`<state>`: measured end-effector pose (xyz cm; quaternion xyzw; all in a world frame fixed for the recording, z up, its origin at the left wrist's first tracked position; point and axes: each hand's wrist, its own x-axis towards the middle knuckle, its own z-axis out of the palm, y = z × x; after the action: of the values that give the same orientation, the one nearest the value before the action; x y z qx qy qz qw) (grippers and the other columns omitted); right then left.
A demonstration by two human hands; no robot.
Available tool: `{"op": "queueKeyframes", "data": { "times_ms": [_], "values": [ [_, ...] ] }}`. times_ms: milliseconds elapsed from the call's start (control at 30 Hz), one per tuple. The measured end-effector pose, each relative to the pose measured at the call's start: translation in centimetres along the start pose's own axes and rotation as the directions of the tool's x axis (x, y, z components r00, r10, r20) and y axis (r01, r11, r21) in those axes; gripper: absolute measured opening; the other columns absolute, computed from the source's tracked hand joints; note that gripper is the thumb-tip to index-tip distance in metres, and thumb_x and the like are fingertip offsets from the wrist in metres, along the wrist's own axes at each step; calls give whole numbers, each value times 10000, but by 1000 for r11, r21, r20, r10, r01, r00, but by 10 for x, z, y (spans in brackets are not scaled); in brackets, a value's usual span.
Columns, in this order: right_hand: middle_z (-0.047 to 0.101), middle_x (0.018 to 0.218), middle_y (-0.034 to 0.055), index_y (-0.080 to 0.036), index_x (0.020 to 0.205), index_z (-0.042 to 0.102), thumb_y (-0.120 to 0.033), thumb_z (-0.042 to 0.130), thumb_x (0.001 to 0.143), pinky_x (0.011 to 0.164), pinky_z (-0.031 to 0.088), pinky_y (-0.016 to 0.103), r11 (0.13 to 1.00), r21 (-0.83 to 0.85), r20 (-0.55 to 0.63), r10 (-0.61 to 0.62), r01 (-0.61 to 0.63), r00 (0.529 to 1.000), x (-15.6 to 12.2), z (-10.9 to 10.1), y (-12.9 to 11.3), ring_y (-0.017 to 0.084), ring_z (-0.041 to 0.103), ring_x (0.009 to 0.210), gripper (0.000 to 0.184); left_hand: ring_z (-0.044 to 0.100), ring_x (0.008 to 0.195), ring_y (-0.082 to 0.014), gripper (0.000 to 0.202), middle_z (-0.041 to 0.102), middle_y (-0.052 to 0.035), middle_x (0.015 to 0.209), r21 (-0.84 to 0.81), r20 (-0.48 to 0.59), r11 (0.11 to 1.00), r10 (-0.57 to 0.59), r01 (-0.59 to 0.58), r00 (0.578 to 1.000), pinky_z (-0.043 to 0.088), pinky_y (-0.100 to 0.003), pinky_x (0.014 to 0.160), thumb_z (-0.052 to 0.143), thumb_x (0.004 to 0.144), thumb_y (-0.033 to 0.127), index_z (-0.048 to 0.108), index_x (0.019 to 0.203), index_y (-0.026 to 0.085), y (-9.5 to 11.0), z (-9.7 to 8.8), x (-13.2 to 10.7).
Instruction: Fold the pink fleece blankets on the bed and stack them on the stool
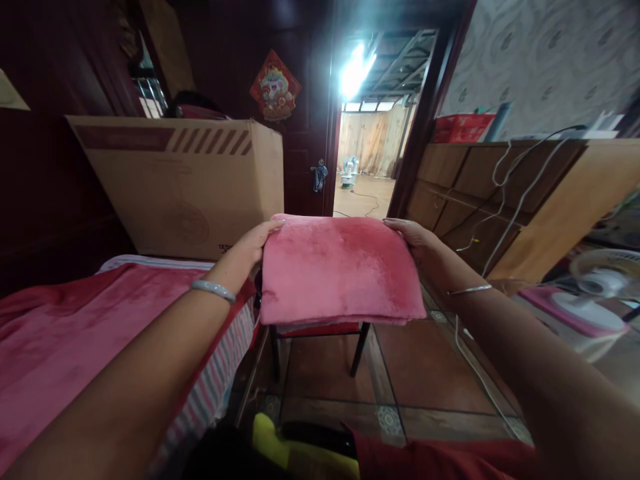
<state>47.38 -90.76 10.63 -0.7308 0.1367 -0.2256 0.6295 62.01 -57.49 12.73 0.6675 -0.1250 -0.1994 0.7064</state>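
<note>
A folded pink plush blanket is held flat in front of me, over a small dark-legged stool with a red seat. My left hand grips the blanket's far left corner, fingers curled over its edge. My right hand grips the far right corner in the same way. A pale bangle sits on my left wrist and a thin silver one on my right.
A bed with a red cover and striped sheet lies at the left, a large cardboard box on its far end. A wooden cabinet with dangling cables lines the right wall. A fan stands at the right. An open doorway lies ahead.
</note>
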Motion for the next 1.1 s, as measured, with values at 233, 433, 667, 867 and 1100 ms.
{"op": "queueKeyframes", "data": {
  "times_ms": [233, 433, 667, 867, 1100],
  "values": [
    [747, 1204, 138, -141, 1175, 738, -343, 658, 876, 1034, 509, 446, 925, -370, -130, -142, 85, 981, -11, -1, -14, 298, 680, 1128, 369, 688, 982, -279, 346, 729, -144, 1031, 280, -188, 942, 245, -187, 951, 559, -378, 832, 730, 743, 325, 698, 1040, 149, 8, -1, -6],
    [654, 1398, 107, -226, 1346, 682, -474, 479, 1008, 1143, 410, 517, 554, -729, 101, -495, 402, 863, -22, 29, -42, 323, 561, 1330, 466, 399, 1467, -347, 587, 497, -162, 1546, 842, 111, 337, 656, -421, 747, 286, -501, 1235, 607, 888, 384, 559, 1436, 176, 29, 35, -16],
    [592, 1479, 113, -224, 1466, 580, -558, 311, 1058, 1171, 369, 510, 269, -840, 334, -429, 472, 839, -31, 70, -18, 319, 516, 1386, 591, 406, 1461, -362, 623, 505, -124, 1562, 876, 453, -63, 448, -479, 771, 263, -590, 1214, 453, 982, 597, 514, 1487, 236, -3, 71, -32],
    [627, 1439, 104, -230, 1467, 577, -560, 273, 1065, 1159, 385, 483, 240, -839, 349, -451, 488, 821, -28, 67, -8, 300, 551, 1355, 602, 475, 1407, -329, 610, 542, -120, 1527, 854, 476, -62, 495, -516, 727, 337, -525, 1184, 443, 992, 597, 530, 1461, 217, -16, 64, -27],
    [627, 1438, 112, -211, 1461, 584, -543, 273, 1066, 1156, 397, 476, 231, -843, 346, -458, 486, 819, -29, 69, -8, 296, 551, 1358, 603, 451, 1431, -330, 631, 520, -116, 1550, 868, 454, -43, 468, -494, 758, 323, -543, 1191, 425, 991, 614, 494, 1494, 239, -11, 66, -30]
  ]
}}
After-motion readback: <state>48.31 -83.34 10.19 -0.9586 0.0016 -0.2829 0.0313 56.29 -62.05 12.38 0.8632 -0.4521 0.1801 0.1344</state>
